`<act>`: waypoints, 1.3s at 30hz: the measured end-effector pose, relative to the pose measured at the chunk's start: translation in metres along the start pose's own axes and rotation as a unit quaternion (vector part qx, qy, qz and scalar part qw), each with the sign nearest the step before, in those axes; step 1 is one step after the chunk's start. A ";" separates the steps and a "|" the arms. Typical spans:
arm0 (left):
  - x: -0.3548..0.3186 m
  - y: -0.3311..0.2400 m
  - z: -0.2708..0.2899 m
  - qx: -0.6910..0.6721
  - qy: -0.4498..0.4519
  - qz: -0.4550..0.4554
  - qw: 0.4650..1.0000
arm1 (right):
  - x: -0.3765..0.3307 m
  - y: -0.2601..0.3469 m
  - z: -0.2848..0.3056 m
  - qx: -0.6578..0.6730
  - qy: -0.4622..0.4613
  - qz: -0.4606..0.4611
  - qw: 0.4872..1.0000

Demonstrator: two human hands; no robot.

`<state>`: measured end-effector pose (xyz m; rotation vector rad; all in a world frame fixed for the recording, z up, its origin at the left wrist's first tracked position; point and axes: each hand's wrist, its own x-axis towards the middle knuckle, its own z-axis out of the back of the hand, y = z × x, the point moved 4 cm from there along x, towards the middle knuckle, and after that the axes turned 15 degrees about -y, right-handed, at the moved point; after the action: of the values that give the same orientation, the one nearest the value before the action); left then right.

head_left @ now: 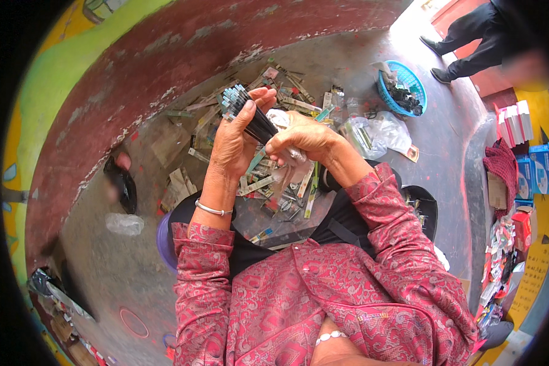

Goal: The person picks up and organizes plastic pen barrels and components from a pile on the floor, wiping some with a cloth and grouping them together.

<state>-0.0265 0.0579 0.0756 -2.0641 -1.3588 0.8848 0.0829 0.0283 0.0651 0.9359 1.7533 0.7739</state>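
Note:
A bundle of thin black sticks [260, 125] with pale blue ends, looking like pen refills, slants up to the left in front of me. My left hand [230, 141] is closed around its upper part, the thumb lying along the sticks. At the lower end my right hand [312, 138] grips a crumpled whitish wrapping [278, 118], which looks like cloth or thin plastic, against the bundle. My right fingers partly hide that end. Beneath both hands, a loose heap of flat packets and strips [259, 186] covers the floor.
A blue basket [422, 86] holding dark items stands at the far right, near a person's legs [470, 43]. Clear plastic bags [389, 133] lie before it. On the left are a black bag [123, 183] and a curved red wall [97, 116]. Boxes [540, 171] line the right side.

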 end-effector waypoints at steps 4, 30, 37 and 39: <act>0.001 0.001 0.004 -0.016 -0.005 0.003 1.000 | 0.004 -0.002 0.001 0.011 -0.003 0.003 1.000; 0.009 0.007 0.021 -0.056 -0.099 0.008 0.993 | -0.006 0.006 0.013 -0.082 -0.123 0.031 0.989; 0.003 0.016 0.017 0.059 -0.051 0.076 0.994 | -0.022 0.060 0.018 -0.029 -0.254 0.373 0.892; -0.003 0.022 0.005 0.140 -0.015 0.065 0.988 | -0.025 0.064 -0.005 -0.225 -0.161 0.526 0.804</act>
<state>-0.0184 0.0471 0.0576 -1.9441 -1.0541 1.0977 0.0999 0.0388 0.1314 1.5763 0.5692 1.5252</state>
